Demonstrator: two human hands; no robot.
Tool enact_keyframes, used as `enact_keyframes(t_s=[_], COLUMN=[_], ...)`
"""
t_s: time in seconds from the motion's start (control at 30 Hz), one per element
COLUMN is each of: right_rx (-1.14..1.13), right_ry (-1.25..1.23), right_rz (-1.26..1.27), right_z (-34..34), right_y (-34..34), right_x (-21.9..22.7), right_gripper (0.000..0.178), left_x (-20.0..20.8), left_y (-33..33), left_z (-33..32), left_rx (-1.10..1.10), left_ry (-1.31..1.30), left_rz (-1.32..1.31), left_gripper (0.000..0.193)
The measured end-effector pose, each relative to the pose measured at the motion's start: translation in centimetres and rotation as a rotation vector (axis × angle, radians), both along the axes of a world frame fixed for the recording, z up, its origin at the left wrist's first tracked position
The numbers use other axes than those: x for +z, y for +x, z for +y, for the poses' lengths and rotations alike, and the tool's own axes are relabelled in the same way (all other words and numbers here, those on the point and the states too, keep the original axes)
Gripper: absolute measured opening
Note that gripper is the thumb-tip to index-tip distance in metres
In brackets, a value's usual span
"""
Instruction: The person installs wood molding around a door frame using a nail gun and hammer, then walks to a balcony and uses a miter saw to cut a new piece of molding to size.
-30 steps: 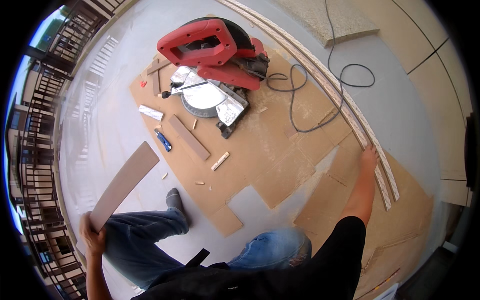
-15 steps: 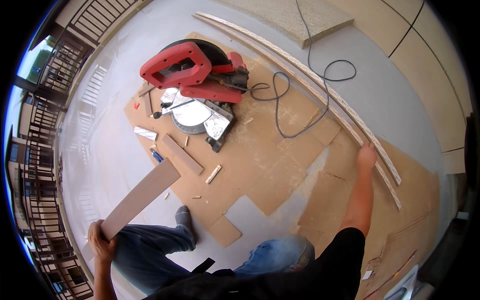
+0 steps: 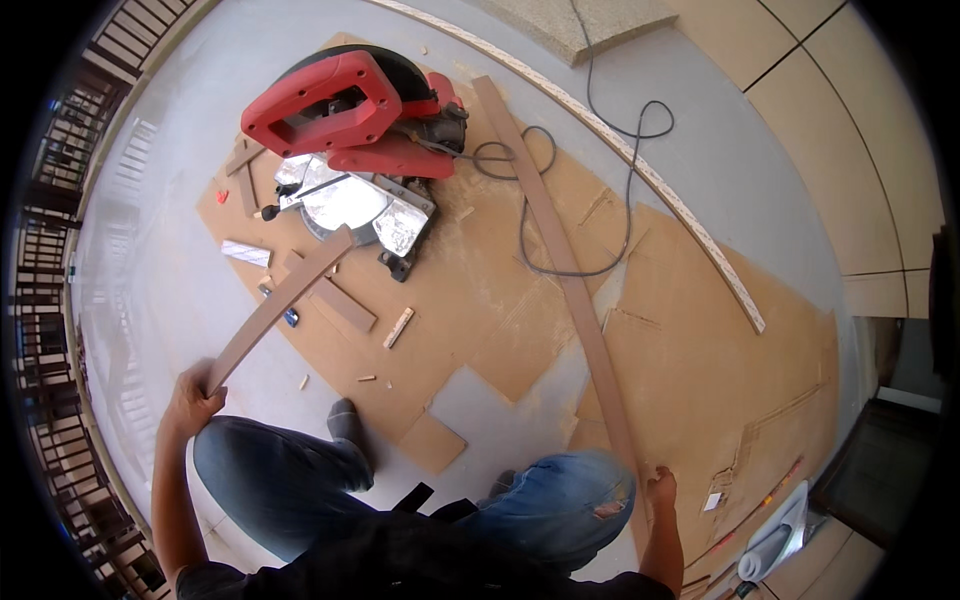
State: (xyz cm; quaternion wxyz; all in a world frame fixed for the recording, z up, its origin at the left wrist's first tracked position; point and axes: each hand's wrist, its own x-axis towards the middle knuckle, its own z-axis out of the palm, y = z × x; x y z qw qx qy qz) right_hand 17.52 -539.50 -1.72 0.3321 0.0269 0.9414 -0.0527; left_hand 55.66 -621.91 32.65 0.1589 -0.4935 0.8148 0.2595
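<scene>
My left hand (image 3: 190, 402) is closed round the lower end of a brown board (image 3: 282, 305), beside my left knee. Its far end reaches up in front of the red miter saw (image 3: 345, 125). Close to my right knee, my right hand (image 3: 661, 487) has its fingers curled at the edge of a long brown board (image 3: 570, 270). This board runs away from me, slanting left, and crosses over the saw's dark cable (image 3: 628, 215). Part of the right hand's grip is hard to see.
Brown cardboard sheets (image 3: 490, 310) cover much of the grey floor, with several wood offcuts (image 3: 342, 305) near the saw. One long, pale-edged strip (image 3: 640, 165) lies farther back, by a stone slab (image 3: 570, 25). A white roll (image 3: 770, 545) stands at lower right; railings line the left.
My right hand has come back toward my right knee, and the long board has moved away from the strip beside it. The left-hand board has turned, showing a narrower face.
</scene>
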Motion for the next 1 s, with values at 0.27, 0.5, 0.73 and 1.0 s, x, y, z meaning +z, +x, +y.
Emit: enact_keyframes(t_s=[0.27, 0.5, 0.73, 1.0], right_rx=[0.447, 0.330, 0.191, 0.602], right_ry=[-0.270, -0.074, -0.205, 0.078], right_rz=[0.181, -0.028, -0.614, -1.359], right_z=[-32.8, -33.6, -19.7, -30.0], right_y=[-7.0, -3.2, 5.0, 4.4], right_x=[0.0, 0.7, 3.9, 6.9], right_gripper=[0.070, 0.069, 0.053, 0.036], left_x=[-22.9, -34.4, -38.2, -35.7], left_y=[0.2, -1.5, -0.5, -2.6], left_z=[-7.1, -6.9, -7.2, -11.4], left_rx=[-0.466, -0.864, -1.094, -0.803], left_ry=[0.005, -0.045, -0.137, -0.119], left_rz=[0.141, 0.110, 0.294, 0.445], left_gripper=[0.039, 0.046, 0.056, 0.047])
